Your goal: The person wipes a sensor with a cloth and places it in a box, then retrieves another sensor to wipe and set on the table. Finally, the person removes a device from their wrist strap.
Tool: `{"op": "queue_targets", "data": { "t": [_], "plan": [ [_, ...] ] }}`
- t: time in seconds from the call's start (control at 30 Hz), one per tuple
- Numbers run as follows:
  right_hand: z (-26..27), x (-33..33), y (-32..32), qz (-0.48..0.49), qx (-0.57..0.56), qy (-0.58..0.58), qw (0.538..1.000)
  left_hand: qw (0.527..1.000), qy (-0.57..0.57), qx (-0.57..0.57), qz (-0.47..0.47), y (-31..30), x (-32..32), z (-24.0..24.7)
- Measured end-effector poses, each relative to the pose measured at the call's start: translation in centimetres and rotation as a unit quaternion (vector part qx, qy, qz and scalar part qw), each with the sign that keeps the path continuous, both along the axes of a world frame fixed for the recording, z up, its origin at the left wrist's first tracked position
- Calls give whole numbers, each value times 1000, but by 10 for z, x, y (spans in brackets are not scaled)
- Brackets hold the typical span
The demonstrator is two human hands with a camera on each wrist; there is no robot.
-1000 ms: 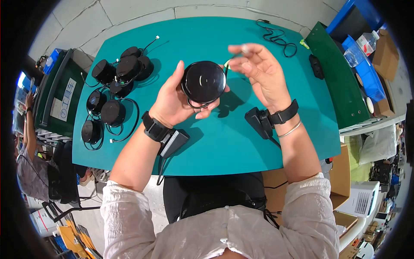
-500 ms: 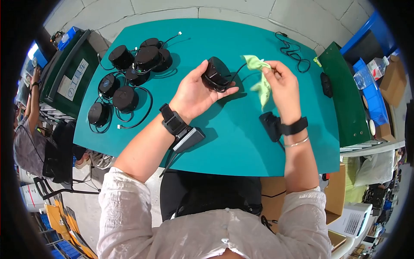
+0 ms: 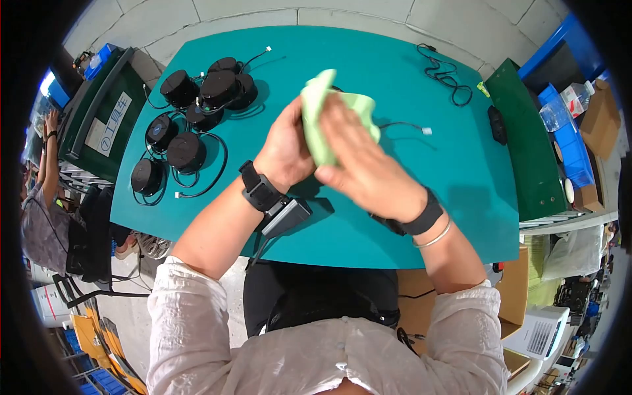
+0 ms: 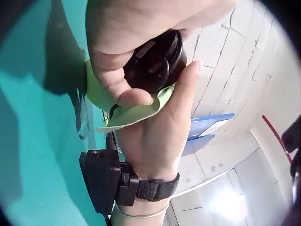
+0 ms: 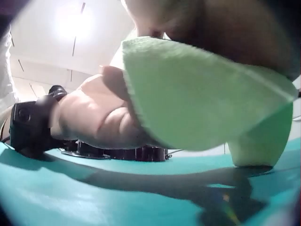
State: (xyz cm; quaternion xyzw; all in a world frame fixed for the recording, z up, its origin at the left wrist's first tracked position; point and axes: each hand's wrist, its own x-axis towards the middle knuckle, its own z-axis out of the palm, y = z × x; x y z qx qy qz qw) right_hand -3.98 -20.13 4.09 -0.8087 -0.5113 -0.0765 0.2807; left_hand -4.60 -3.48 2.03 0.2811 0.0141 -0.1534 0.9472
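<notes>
My left hand (image 3: 284,148) grips a round black puck-shaped device (image 4: 149,70), its fingers curled round the side in the left wrist view. A light green cloth (image 3: 316,128) drapes over the device and hides most of it in the head view. Over the cloth lies my right hand (image 3: 368,171), with straight, slightly blurred fingers pressing it against the device. From under the cloth a thin black cable runs right to a white plug (image 3: 426,131). In the right wrist view the cloth (image 5: 188,99) hangs in front of the left hand.
Several similar black devices (image 3: 186,153) with cables sit at the table's left. A coiled black cable (image 3: 442,78) lies at the back right, near a small black object (image 3: 497,125). Green cabinets flank the teal table (image 3: 395,240). Another person (image 3: 49,217) is at the far left.
My right hand has moved left with the green cloth and now presses it over the device. The device's cable has been let go and extends to the right.
</notes>
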Motion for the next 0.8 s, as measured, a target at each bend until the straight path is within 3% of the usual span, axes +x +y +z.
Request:
{"op": "queue_targets", "data": {
  "t": [0.07, 0.17, 0.23, 0.3, 0.33, 0.47, 0.57, 0.67, 0.7, 0.77, 0.8],
  "plan": [
    [1, -12, 10, 14, -38, -68, 997, 999, -30, 35, -27, 5, -3, -2],
    [1, 2, 7, 26, 32, -17, 999, 994, -7, 107, -1, -7, -5, 2],
    [-3, 10, 4, -31, 79, -35, 996, 997, -8, 65, -28, -16, -12, 1],
    [-4, 16, 0, -73, 156, 68, 983, 997, -35, 42, -59, -22, -14, -2],
    [-5, 16, 2, -88, 177, 37, 980, 994, -62, 20, -87, -25, -15, -2],
    [-1, 12, 4, -138, 192, 39, 971, 999, -28, 16, -28, -34, -21, 9],
    [-4, 14, 2, -158, 260, 115, 946, 993, -116, 10, -15, -36, -17, 3],
    [-16, 22, -5, -119, 303, 332, 885, 969, -151, 185, 65, -38, -15, -3],
    [-14, 21, -4, -118, 304, 333, 885, 969, -151, 186, 66, -37, -13, -4],
    [-8, 16, -2, -51, 411, 525, 744, 850, -269, 433, 133, -34, -9, -6],
    [-8, 17, -4, -30, 409, 528, 744, 805, -295, 490, 158, -35, -10, -2]
  ]
}}
